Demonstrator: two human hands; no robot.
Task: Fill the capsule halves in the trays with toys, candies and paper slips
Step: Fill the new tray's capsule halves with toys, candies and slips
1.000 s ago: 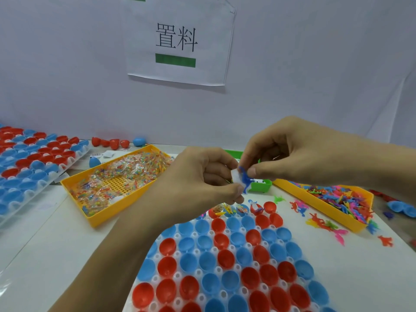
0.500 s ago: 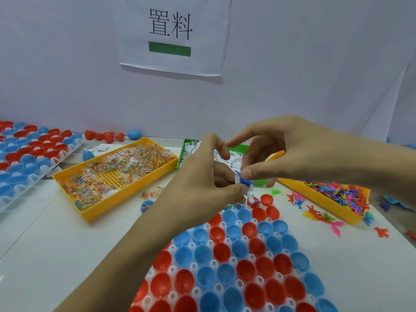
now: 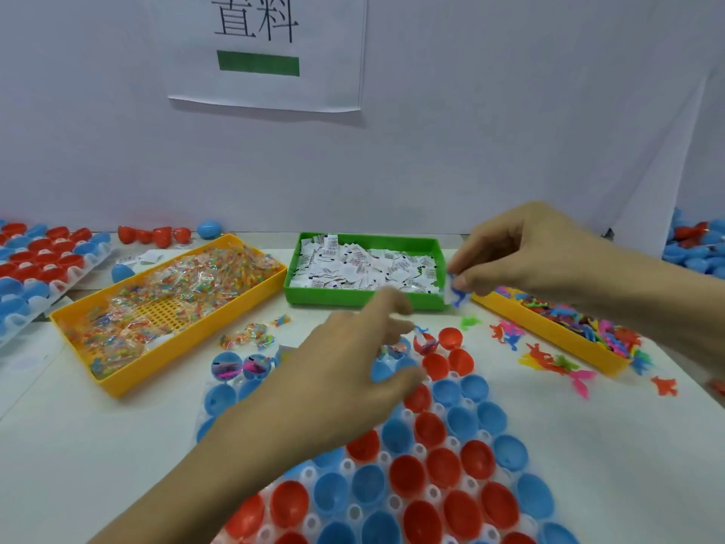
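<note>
A white tray point(image 3: 386, 457) of red and blue capsule halves lies in front of me. Three of its far halves hold contents point(image 3: 225, 365). My left hand point(image 3: 345, 371) hovers blurred over the far rows, fingers spread, nothing plainly in it. My right hand point(image 3: 541, 261) is raised beside the green tray point(image 3: 353, 298) of paper slips point(image 3: 365, 265). It pinches a small blue toy figure point(image 3: 457, 296) together with a white slip. A yellow tray point(image 3: 113, 382) of candy packs point(image 3: 176, 284) is on the left. Another yellow tray point(image 3: 549, 331) of colourful toys point(image 3: 580, 320) is on the right.
A second filled capsule tray point(image 3: 39, 265) lies at the far left. Loose red halves point(image 3: 157, 233) and a blue capsule point(image 3: 208, 228) sit by the wall. More capsules point(image 3: 698, 245) are piled at the far right. Stray toys point(image 3: 549, 359) and candy packs point(image 3: 251, 335) lie on the table.
My hands have parted. The left one dropped forward toward the tray's far rows; the right one moved right and up, keeping the blue toy. The view tilted down.
</note>
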